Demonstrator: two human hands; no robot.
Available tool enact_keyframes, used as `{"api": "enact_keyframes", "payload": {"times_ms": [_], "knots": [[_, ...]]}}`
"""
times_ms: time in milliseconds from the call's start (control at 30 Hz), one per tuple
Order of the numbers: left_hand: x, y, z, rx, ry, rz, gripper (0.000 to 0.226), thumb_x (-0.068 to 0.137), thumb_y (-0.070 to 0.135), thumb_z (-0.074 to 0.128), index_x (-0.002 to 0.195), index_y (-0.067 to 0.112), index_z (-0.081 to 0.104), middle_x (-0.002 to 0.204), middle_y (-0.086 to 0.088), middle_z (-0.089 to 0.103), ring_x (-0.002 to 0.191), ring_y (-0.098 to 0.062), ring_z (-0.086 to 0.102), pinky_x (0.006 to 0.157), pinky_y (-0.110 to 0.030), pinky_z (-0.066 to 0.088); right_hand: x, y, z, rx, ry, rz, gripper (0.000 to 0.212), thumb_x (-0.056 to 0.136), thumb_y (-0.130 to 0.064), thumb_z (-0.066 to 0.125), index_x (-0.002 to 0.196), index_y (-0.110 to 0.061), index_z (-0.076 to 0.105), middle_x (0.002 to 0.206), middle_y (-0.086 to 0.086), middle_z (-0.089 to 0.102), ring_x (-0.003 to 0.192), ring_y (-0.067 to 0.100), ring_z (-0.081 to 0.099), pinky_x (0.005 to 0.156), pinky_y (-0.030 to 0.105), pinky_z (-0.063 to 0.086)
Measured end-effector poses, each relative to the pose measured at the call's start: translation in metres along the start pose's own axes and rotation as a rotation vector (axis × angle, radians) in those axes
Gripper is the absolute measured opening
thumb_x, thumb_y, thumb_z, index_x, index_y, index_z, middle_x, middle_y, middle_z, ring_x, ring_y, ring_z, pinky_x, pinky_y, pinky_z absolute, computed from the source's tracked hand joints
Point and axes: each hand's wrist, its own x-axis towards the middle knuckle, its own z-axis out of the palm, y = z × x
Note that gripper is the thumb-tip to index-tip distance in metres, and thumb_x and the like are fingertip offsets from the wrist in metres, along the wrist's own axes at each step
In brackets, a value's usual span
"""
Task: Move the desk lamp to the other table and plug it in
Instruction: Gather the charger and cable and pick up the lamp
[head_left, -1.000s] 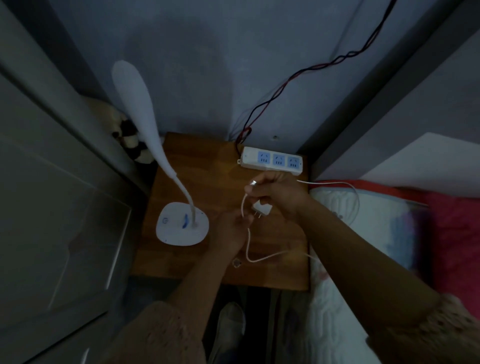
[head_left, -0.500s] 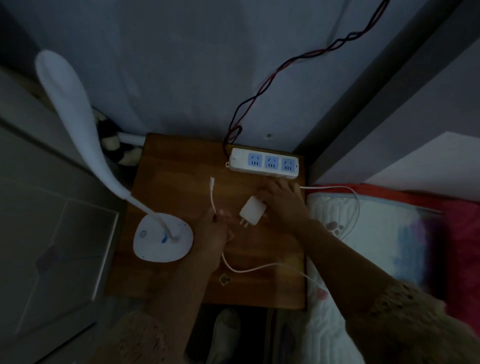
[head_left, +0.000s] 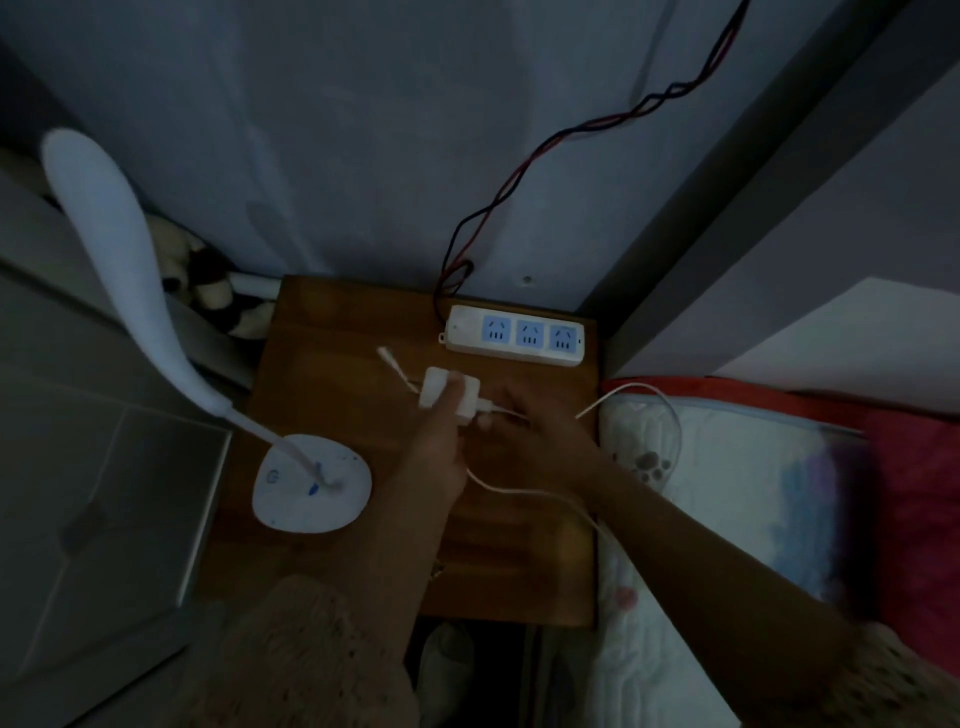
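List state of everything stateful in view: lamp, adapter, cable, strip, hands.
Lamp: upright on table, unlit.
Adapter: held in left hand, not plugged in.
Cable: slack; small end loose on table.
Strip: all three sockets free.
Right hand: at the adapter's cable end.

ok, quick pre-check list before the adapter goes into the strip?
1. Lamp standing on the wooden table: ok.
2. Power strip sockets free, all three bare: ok.
3. Adapter in the left hand grip: ok.
4. Cable seated in the adapter by the right hand: cannot tell, fingers hide the joint.
5. Cable's small plug end connected to the lamp: not ok, lying loose on the table.
6. Strip powered: cannot tell.
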Motion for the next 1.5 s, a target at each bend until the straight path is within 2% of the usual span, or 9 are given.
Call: {"api": "enact_keyframes", "payload": {"times_ms": [167,300,433,567,700,933,1100,1267,1500], "knots": [[-0.005,0.018,0.008,-0.140,0.143,0.074,0.027,0.081,0.025,0.068,0.101,0.021,0.051,0.097,-0.005,0.061,0.081,-0.017,0.061,0.047,-0.025,0.054,-0.030,0.012,-0.025,-0.139,-0.251,0.123,0.023,0.081,-0.033,0.070,0.102,-0.030,0.062,0.098,-0.010,0.064,0.089,-0.002,0.061,0.080,0.012,0.047],[-0.011,0.029,0.016,-0.275,0.105,0.091,0.024,0.083,0.025,0.067,0.098,0.013,0.053,0.099,-0.007,0.060,0.088,-0.017,0.060,0.070,-0.026,0.052,-0.052,0.029,-0.031,-0.307,-0.322,0.168,0.046,0.081,-0.015,0.071,0.123,-0.004,0.054,0.116,0.014,0.064,0.109,0.023,0.060,0.096,0.023,0.043],[-0.019,0.037,0.021,-0.405,0.075,0.124,0.032,0.083,0.024,0.067,0.108,0.010,0.052,0.113,-0.010,0.059,0.098,-0.018,0.059,0.076,-0.023,0.052,-0.071,0.030,-0.029,-0.145,-0.359,0.265,0.030,0.083,-0.012,0.068,0.107,0.004,0.061,0.114,0.025,0.063,0.101,0.029,0.060,0.096,0.034,0.046],[-0.028,0.043,0.029,-0.507,-0.008,0.105,0.038,0.084,0.022,0.065,0.117,0.008,0.049,0.112,-0.015,0.057,0.096,-0.023,0.059,0.075,-0.026,0.054,-0.076,0.009,-0.017,0.164,-0.117,0.291,0.031,0.079,-0.016,0.073,0.102,0.002,0.064,0.106,0.025,0.066,0.091,0.031,0.066,0.085,0.039,0.056],[-0.043,0.039,0.044,-0.516,-0.067,0.037,0.024,0.085,0.020,0.064,0.099,0.006,0.052,0.104,-0.017,0.057,0.091,-0.026,0.059,0.074,-0.029,0.055,-0.054,-0.012,-0.011,0.439,-0.153,0.353,0.035,0.071,-0.017,0.080,0.098,-0.032,0.063,0.102,-0.008,0.067,0.090,0.006,0.066,0.079,0.022,0.055],[-0.064,0.058,0.052,-0.528,-0.209,0.041,0.037,0.089,0.021,0.058,0.120,0.003,0.049,0.106,-0.020,0.059,0.086,-0.030,0.064,0.069,-0.036,0.059,-0.049,-0.019,-0.012,0.827,-0.158,0.427,0.023,0.091,-0.010,0.055,0.106,0.006,0.060,0.086,0.012,0.070,0.076,0.019,0.069,0.071,0.025,0.059],[-0.074,0.067,0.038,-0.401,-0.169,0.038,0.017,0.089,0.021,0.057,0.096,0.005,0.054,0.091,-0.013,0.060,0.075,-0.020,0.063,0.049,-0.021,0.055,-0.054,-0.013,-0.046,0.820,0.247,0.509,0.012,0.092,-0.009,0.052,0.089,-0.005,0.062,0.080,0.013,0.063,0.075,0.024,0.062,0.075,0.036,0.052],[-0.076,0.045,0.018,-0.300,-0.117,-0.061,0.020,0.087,0.021,0.059,0.099,0.006,0.054,0.100,-0.016,0.059,0.077,-0.021,0.060,0.046,-0.017,0.052,-0.052,-0.035,-0.062,1.254,0.536,0.251,0.013,0.090,-0.005,0.048,0.083,-0.007,0.059,0.052,-0.001,0.063,0.052,0.013,0.060,0.054,0.025,0.051],[-0.076,0.016,0.008,-0.280,-0.198,-0.191,0.047,0.086,0.028,0.060,0.127,0.006,0.053,0.120,-0.017,0.061,0.105,-0.028,0.061,0.084,-0.040,0.055,-0.061,-0.067,-0.054,1.662,0.490,0.039,0.026,0.080,-0.001,0.049,0.060,-0.015,0.042,0.043,-0.006,0.036,0.038,0.005,0.029,0.039,0.015,0.028]]}}
